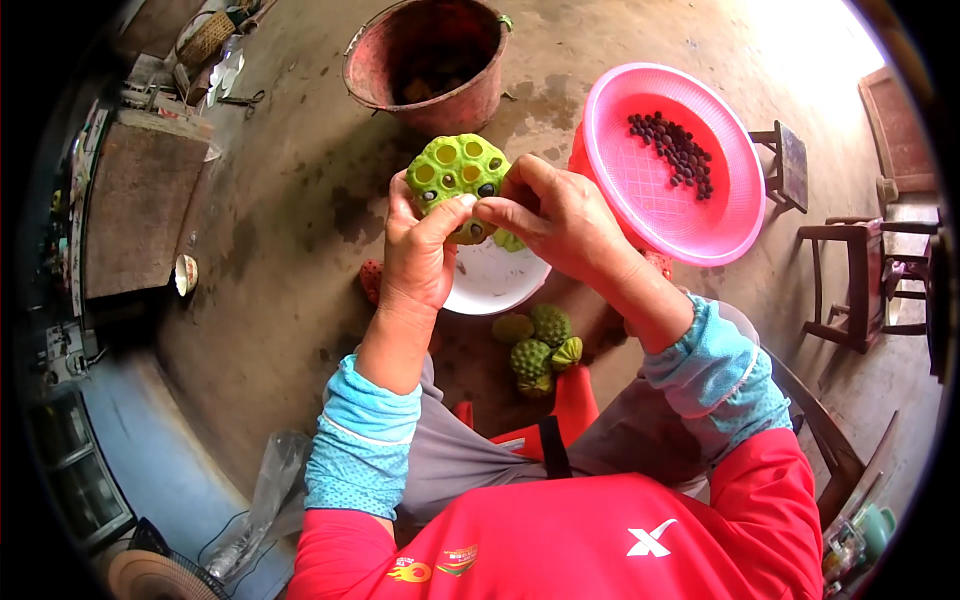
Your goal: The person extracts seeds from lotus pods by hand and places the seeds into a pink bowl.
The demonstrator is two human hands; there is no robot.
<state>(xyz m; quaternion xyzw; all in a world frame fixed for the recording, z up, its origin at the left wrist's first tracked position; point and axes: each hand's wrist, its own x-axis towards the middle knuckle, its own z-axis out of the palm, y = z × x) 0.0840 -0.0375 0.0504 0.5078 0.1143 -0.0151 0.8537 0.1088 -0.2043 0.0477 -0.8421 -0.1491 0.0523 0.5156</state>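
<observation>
A green lotus seed pod [457, 172] is held up in front of me, its flat face toward me. Several of its holes are hollow; others show dark seeds. My left hand [420, 240] grips the pod along its lower left side, the thumb pressed on its face. At the pod's right edge, my right hand [555, 215] has thumb and forefinger closed in a pinch beside a dark seed; what lies between them is hidden. Below the pod stands a white basin [497, 285], partly covered by my hands.
A worn red bucket [425, 60] stands at the far side. To the right, a pink basket [670, 225] contains many dark seeds [675, 150]. Several bumpy green fruits [540, 350] lie between my feet. Wooden stools [850, 275] stand farther right; a wooden board [140, 205] is at left.
</observation>
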